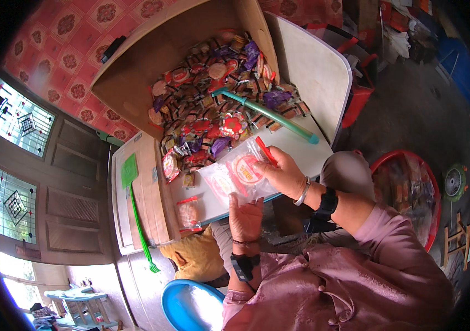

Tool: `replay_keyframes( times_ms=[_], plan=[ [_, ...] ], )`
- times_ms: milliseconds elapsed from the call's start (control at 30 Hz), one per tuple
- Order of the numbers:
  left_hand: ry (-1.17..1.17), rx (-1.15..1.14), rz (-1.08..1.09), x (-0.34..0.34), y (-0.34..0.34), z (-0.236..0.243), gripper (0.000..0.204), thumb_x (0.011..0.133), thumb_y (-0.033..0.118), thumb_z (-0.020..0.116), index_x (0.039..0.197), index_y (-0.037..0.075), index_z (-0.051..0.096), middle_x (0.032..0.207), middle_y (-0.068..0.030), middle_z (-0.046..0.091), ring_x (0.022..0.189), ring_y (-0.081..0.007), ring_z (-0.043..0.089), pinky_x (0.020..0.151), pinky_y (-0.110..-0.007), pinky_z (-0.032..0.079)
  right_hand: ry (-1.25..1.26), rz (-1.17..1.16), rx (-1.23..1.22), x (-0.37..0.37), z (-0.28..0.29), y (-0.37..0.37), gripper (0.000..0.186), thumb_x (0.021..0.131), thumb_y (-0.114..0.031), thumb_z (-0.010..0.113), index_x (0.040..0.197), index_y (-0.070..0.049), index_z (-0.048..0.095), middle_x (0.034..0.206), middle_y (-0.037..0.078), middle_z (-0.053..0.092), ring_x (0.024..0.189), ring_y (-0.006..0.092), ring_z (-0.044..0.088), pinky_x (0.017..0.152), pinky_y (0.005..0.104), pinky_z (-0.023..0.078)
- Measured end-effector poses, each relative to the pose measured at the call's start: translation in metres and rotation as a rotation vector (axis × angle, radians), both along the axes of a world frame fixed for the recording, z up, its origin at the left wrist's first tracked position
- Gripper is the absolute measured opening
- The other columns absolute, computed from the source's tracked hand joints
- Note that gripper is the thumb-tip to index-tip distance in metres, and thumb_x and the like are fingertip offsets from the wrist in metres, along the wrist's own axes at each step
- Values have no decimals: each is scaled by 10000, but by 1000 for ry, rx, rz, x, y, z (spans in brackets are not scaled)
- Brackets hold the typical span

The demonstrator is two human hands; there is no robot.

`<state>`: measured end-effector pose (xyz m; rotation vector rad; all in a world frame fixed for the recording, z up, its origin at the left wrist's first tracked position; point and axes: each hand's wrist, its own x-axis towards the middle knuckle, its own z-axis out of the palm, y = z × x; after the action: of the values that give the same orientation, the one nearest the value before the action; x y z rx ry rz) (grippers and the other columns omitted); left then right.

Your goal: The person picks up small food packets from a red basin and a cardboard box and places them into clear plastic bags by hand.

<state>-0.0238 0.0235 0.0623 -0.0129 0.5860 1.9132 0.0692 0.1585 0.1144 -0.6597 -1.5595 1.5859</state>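
Note:
Above the near edge of a white table, a clear plastic bag (225, 177) with round red print is spread between my hands. My left hand (245, 220) grips its lower edge, thumb in front and the other fingers partly hidden. At the upper right corner, my right hand (282, 174) pinches the bag, with a red strip (266, 151) beside the fingers. Beyond lies a heap of small wrapped packets (207, 83), brown, purple and red, spilling from a cardboard box (130, 83). One small filled packet (188, 213) rests left of my left hand.
A green tube with a crosspiece (276, 116) lies across the heap. A green fly swatter (135, 204) rests on cardboard at left. Below are a blue basin (171, 309) and yellow cloth (195, 256). At right stand a red tub of packets (435, 190) and a small fan (455, 182).

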Motion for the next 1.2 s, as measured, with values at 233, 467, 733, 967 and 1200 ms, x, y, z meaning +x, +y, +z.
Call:
replay_keyframes(
  times_ms=[233, 467, 733, 967, 1200],
  plan=[
    [67, 19, 160, -4, -1, 9, 422, 947, 282, 563, 1315, 100, 464, 1339, -52, 520, 1218, -207, 484, 1038, -419, 375, -130, 12, 109, -2, -10, 1, 298, 850, -240, 666, 934, 22, 552, 821, 131, 633, 721, 201, 607, 668, 340, 492],
    [85, -63, 97, -6, -6, 12, 304, 932, 263, 590, 1186, 102, 543, 1233, -63, 590, 1118, -216, 557, 978, -405, 429, -267, 1, 168, 1, -10, 2, 274, 889, -240, 654, 878, 7, 535, 736, 46, 545, 677, 93, 468, 603, 294, 439],
    [195, -43, 140, -18, -14, -1, 243, 934, 235, 583, 1136, 99, 582, 1049, -32, 640, 899, -150, 592, 831, -336, 467, -217, 29, 70, -5, -15, 2, 309, 877, -288, 660, 866, 0, 546, 725, 72, 566, 665, 113, 513, 588, 305, 445],
    [194, -176, 177, -13, -2, 10, 256, 966, 202, 533, 1141, 19, 571, 967, -92, 635, 750, -122, 551, 686, -242, 451, -18, 53, -38, -10, -17, 2, 322, 834, -260, 683, 967, -3, 542, 776, 106, 635, 709, 177, 616, 661, 337, 497],
    [433, -40, -12, -38, -6, -29, 340, 945, 101, 423, 1271, 4, 440, 1175, -175, 546, 1014, -307, 561, 944, -446, 464, -18, -126, 21, -1, -10, 17, 339, 824, -227, 692, 1019, 5, 538, 790, 143, 646, 737, 249, 658, 664, 373, 504]
  ],
)
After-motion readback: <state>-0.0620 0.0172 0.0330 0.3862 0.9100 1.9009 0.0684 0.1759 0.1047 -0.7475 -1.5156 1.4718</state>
